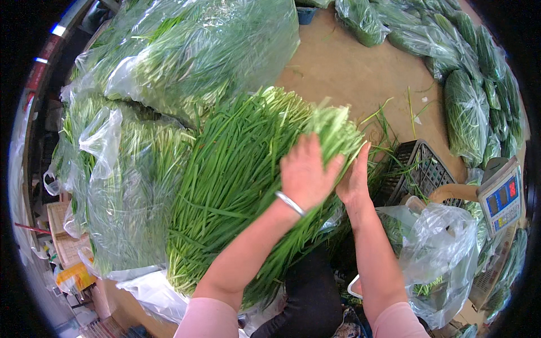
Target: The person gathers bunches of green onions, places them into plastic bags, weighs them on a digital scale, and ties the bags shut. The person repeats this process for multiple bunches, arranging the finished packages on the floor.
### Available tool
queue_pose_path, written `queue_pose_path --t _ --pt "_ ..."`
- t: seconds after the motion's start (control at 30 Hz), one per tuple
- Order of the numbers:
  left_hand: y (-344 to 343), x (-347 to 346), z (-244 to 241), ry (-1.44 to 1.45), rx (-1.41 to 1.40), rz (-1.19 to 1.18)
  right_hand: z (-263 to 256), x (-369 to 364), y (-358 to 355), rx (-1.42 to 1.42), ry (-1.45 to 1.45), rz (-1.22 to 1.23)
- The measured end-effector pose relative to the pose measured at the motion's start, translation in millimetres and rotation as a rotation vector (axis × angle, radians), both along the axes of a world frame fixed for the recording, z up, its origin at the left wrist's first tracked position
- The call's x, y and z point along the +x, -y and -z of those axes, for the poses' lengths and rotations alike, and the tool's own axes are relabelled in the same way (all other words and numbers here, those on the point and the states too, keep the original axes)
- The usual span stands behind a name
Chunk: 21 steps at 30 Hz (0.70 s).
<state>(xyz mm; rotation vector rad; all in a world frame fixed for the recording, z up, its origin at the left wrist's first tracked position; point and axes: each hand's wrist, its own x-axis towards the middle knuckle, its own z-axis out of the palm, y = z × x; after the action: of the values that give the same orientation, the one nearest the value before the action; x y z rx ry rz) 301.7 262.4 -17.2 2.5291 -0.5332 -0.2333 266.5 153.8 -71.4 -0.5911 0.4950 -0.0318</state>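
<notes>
Between my two hands is a bunch of garlic chives (334,129), its pale cut ends pointing up and away from me. My left hand (306,171), with a silver bangle at the wrist, lies over the near side of the bunch, thumb spread; it is blurred. My right hand (357,175) cups the bunch from the right, and part of its fingers is hidden behind the stems. A big heap of loose garlic chives (236,169) lies directly left of my hands, with long green leaves across it.
Clear plastic bags of greens (131,194) stand at the left, with a larger bag (203,50) behind. To my right are a black plastic crate (418,164), a digital scale display (501,198) and a crumpled clear bag (444,245). Bagged greens (465,114) line the far right.
</notes>
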Motion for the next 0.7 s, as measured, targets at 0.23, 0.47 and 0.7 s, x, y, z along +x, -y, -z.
queue_pose_path --t 0.23,0.47,0.7 --pt "-23 14 1 -0.015 -0.211 0.156 23 -3 5 -0.095 -0.25 0.009" --pt "-4 -8 10 -0.067 0.033 0.139 32 -13 15 0.053 -0.182 -0.021" --pt "2 -37 7 0.329 -0.046 0.305 42 -50 21 0.042 -0.097 0.22"
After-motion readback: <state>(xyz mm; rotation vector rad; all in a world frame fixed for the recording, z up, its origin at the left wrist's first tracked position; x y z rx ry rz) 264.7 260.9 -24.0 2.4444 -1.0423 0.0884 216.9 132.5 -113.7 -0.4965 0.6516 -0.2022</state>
